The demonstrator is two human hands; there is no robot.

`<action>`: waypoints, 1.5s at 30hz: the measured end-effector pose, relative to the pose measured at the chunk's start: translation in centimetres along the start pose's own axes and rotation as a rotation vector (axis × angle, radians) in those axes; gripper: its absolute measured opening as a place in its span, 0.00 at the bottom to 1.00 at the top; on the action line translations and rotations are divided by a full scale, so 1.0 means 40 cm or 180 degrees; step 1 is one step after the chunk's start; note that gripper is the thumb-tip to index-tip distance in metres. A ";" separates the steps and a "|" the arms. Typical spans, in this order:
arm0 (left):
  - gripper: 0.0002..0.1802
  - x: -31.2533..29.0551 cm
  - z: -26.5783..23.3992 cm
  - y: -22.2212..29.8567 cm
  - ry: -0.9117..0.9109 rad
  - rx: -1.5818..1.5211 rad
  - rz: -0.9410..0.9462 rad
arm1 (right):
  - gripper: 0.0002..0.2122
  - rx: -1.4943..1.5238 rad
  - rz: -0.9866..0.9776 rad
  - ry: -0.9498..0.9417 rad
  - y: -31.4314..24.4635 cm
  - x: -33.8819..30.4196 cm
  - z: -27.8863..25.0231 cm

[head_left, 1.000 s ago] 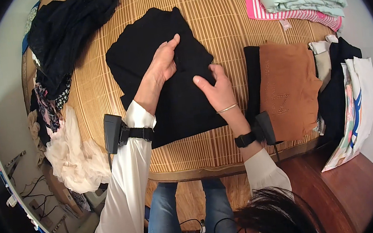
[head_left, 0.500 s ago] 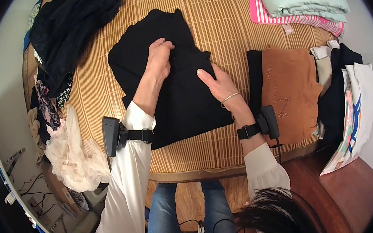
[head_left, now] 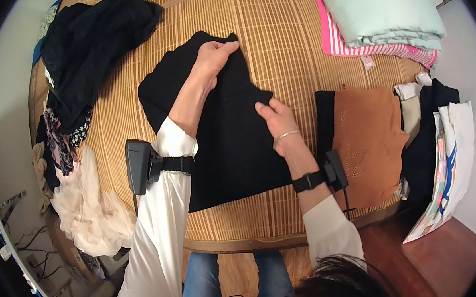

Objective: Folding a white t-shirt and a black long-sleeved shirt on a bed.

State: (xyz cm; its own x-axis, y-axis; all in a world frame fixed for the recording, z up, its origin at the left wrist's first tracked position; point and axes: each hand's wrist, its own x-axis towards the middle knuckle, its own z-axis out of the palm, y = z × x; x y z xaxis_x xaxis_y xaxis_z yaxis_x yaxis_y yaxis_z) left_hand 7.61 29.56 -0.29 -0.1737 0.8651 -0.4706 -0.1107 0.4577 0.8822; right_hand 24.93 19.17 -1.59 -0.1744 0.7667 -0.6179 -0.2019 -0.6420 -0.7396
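Observation:
A black garment lies partly folded on the slatted bamboo mat, its exact kind unclear. Near its top right edge, my left hand pinches the fabric between thumb and fingers. My right hand grips a small projecting corner on the garment's right side, thumb on top and the other fingers partly hidden. The lower part of the garment lies flat, with a slanting bottom edge.
To the right sits a folded brown garment beside dark and white folded clothes. A pale green quilt rests on a pink striped cloth at the far right. Sheer black fabric and cream tulle are heaped on the left.
My left hand has moved from the garment's middle to its top right edge. My right hand has closed on the side corner. The whole view has shifted slightly.

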 end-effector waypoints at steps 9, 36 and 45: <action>0.11 0.088 0.025 -0.038 0.0470 -0.0472 0.0213 | 0.07 -0.0151 -0.0441 0.0167 0.029 -0.032 0.018; 0.29 -0.352 -0.045 -0.051 -0.1007 0.3229 0.1527 | 0.32 0.0087 0.0758 -0.0059 -0.001 0.017 0.004; 0.12 -0.524 -0.022 -0.044 -0.2061 0.3381 0.1727 | 0.30 0.0462 0.0767 -0.0509 -0.004 0.018 0.000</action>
State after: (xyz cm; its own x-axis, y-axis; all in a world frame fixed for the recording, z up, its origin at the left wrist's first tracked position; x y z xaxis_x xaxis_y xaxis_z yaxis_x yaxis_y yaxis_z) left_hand 10.60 10.45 8.01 0.5663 0.7914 -0.2302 0.6770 -0.2873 0.6776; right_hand 24.82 19.81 -1.92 -0.3809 0.5895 -0.7123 -0.2697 -0.8077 -0.5242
